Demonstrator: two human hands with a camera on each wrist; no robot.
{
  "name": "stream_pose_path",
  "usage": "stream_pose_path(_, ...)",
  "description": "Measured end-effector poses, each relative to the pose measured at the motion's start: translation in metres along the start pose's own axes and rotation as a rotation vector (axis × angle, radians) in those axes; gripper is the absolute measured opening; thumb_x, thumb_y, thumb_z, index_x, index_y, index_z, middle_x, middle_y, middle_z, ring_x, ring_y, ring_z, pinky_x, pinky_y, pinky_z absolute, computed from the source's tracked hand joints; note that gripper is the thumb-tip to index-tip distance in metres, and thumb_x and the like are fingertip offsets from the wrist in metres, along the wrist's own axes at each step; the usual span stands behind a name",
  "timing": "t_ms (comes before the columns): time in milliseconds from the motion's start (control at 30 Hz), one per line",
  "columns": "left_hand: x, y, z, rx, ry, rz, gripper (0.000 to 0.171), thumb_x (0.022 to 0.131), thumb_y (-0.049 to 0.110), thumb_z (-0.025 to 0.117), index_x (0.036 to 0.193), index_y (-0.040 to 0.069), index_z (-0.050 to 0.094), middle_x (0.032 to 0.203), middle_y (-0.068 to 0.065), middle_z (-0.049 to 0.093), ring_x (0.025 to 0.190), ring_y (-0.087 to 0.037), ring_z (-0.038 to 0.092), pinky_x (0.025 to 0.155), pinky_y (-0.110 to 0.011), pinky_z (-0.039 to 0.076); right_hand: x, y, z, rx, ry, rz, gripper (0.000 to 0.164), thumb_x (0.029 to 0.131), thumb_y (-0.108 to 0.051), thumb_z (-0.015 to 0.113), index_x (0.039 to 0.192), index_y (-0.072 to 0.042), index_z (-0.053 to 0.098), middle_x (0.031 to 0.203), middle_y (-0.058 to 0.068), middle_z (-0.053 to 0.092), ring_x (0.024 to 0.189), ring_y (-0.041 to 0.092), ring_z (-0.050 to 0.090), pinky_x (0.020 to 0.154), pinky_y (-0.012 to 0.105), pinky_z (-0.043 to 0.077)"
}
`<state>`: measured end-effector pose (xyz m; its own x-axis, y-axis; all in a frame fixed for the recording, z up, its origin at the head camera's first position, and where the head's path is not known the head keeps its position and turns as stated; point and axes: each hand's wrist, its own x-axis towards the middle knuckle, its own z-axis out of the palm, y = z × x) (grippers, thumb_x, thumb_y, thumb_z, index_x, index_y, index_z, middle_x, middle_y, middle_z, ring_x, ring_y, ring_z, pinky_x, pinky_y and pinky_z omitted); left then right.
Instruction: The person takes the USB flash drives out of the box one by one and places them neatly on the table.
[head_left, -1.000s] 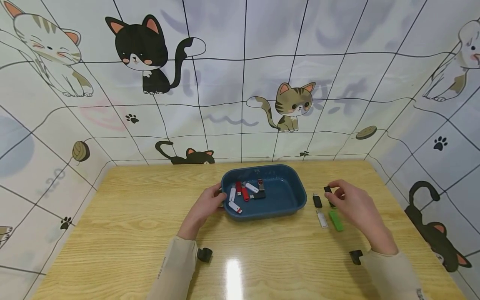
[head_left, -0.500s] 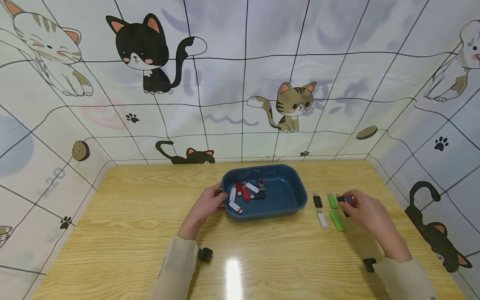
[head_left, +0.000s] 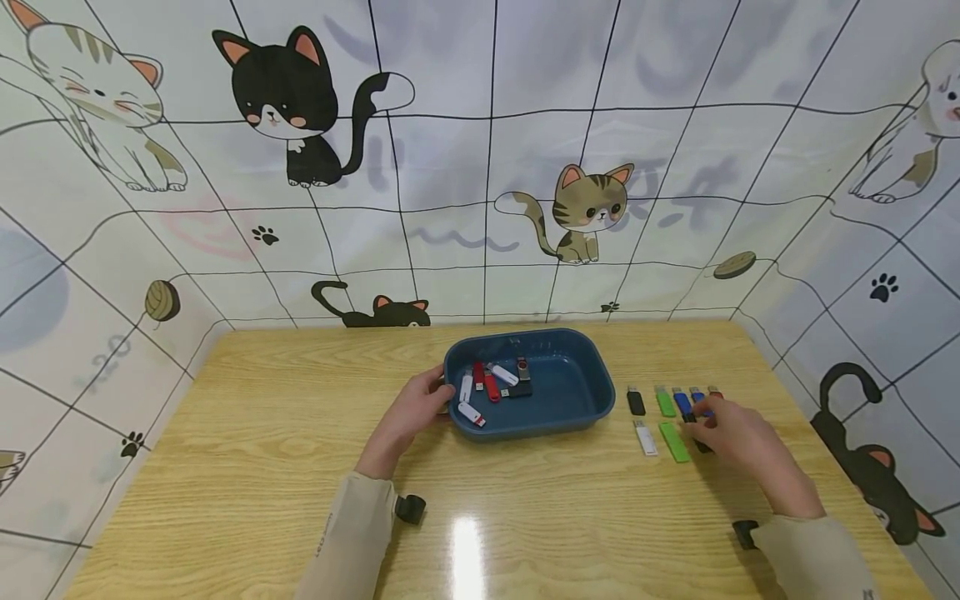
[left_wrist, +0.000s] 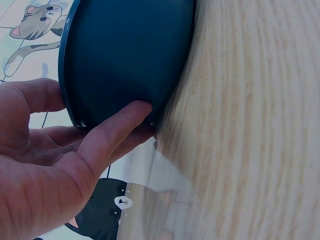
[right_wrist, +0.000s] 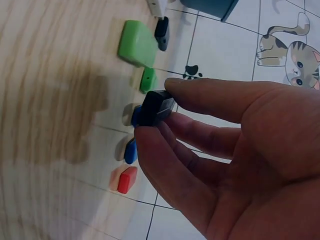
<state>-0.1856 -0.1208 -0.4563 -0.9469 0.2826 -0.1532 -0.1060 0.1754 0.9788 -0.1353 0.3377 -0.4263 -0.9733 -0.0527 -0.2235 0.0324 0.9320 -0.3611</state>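
My left hand (head_left: 408, 407) grips the left end of a dark blue plastic basin (head_left: 566, 383); in the left wrist view its fingers lie against the outer end wall. Several white, red and dark USB sticks (head_left: 502, 375) lie in the basin's left half. To the right, my right hand (head_left: 738, 437) pinches a black USB stick (right_wrist: 156, 107) between thumb and fingertips, just above the table. Beyond it, a back row holds a black USB stick (head_left: 636, 402), a green one (head_left: 665, 402), two blue ones (head_left: 681, 402) and a partly hidden red one (head_left: 716, 392).
In a nearer row lie a white USB stick (head_left: 645, 438) and a larger green one (head_left: 674, 442). The wooden table (head_left: 300, 433) meets a cat-printed cloth backdrop (head_left: 450, 167) at the back and both sides.
My right hand has moved right and slightly toward me with the black USB stick, uncovering the smaller green, blue and red ones. My left hand and the basin stay in place.
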Motion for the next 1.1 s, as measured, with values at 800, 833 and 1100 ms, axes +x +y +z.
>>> stream_pose_path(800, 0.0004, -0.0001, -0.0005, -0.006, -0.008, 0.001, 0.051, 0.105, 0.006, 0.045, 0.156, -0.004, 0.04, 0.138, -0.029, 0.058, 0.112, -0.036, 0.065, 0.091, -0.05, 0.059, 0.005, 0.0042, 0.0076, -0.002, -0.043, 0.035, 0.036, 0.097, -0.021, 0.072, 0.11, 0.012, 0.064, 0.095, 0.02, 0.071, 0.079, 0.03, 0.067, 0.065, 0.046, 0.055)
stream_pose_path(833, 0.0004, -0.0004, -0.0004, -0.006, -0.007, 0.002, 0.051, 0.105, 0.005, 0.045, 0.155, -0.004, 0.04, 0.138, -0.029, 0.058, 0.112, -0.036, 0.065, 0.091, -0.05, 0.059, 0.0049, 0.0048, 0.0082, -0.004, -0.042, 0.03, 0.037, 0.097, -0.022, 0.072, 0.111, 0.012, 0.064, 0.095, 0.021, 0.071, 0.079, 0.03, 0.067, 0.065, 0.046, 0.055)
stream_pose_path(1100, 0.0003, -0.0004, 0.0002, -0.018, -0.001, -0.005, 0.05, 0.106, 0.005, 0.045, 0.155, -0.003, 0.041, 0.136, -0.027, 0.059, 0.112, -0.036, 0.066, 0.09, -0.049, 0.06, 0.004, 0.0059, 0.0095, -0.007, -0.05, 0.033, 0.043, 0.098, -0.025, 0.071, 0.115, 0.013, 0.063, 0.099, 0.022, 0.07, 0.081, 0.031, 0.067, 0.067, 0.047, 0.055)
